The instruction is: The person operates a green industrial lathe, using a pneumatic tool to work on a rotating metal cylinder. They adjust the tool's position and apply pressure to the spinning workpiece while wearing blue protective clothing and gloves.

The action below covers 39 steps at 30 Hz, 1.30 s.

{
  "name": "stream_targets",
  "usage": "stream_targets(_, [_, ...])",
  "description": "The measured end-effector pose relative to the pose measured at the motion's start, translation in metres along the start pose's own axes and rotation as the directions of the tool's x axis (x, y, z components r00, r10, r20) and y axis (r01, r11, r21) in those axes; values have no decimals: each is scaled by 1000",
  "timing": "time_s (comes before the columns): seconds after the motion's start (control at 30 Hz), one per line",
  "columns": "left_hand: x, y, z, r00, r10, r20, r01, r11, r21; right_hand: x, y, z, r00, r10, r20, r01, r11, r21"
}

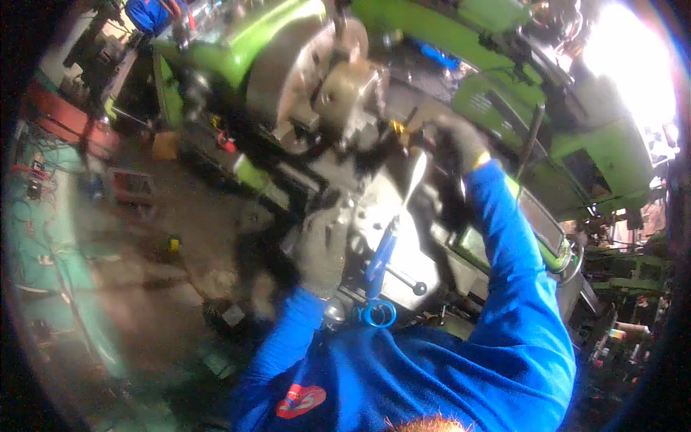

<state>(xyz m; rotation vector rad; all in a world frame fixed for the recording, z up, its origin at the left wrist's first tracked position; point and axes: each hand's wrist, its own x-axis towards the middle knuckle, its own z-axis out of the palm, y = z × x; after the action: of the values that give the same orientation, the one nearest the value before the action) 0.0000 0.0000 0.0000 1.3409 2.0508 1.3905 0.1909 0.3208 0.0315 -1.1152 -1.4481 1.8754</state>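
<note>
Centrally, a dark metal fitting (417,139) with a small yellow part (398,127) stands on a green lathe (241,54), just beside a rounded metal piece (349,93). Beyond that piece lies the broad disc of the chuck (277,83), its face turned toward the fitting. The right hand (461,140), in a grey glove, is at the right side of the fitting, its fingers directed toward it. The left hand (322,248), likewise gloved, is lower and to the left, back uppermost and fingers pointing away from the body, near the pale machine panel (403,245). Owing to motion blur, it cannot be told whether either of the hands is closed on anything. In front of the panel extends a slender blue object (381,263), with a blue ring (379,314) near its lower end; to its right is a lever with a black ball end (419,288). Both forearms wear blue sleeves (507,223). Farther out, a brown floor (173,277) occupies the left, bearing a small yellow item (174,244), and a bright light (633,61) fills the upper right.
</note>
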Motion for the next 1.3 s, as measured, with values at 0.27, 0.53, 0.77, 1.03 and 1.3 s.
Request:
stream_targets(0.27, [1,7,7,999,-44,-32,48,989,137,-60,54,27,804,-540,249,508,405,-760])
stream_targets(0.53, [1,2,14,999,-36,-41,39,996,75,-102,101,63,907,-384,171,257,185,-948])
stream_targets(0.77, [3,29,12,979,200,31,-200,933,300,-10,170,49,967,-113,-227,214,844,492])
stream_targets(1.03, [8,42,1,951,299,78,-305,874,378,27,164,71,990,-60,-127,67,997,46])
stream_targets(1.3, [1,11,25,991,119,-52,-112,986,124,116,293,53,891,-271,-365,250,963,-103])
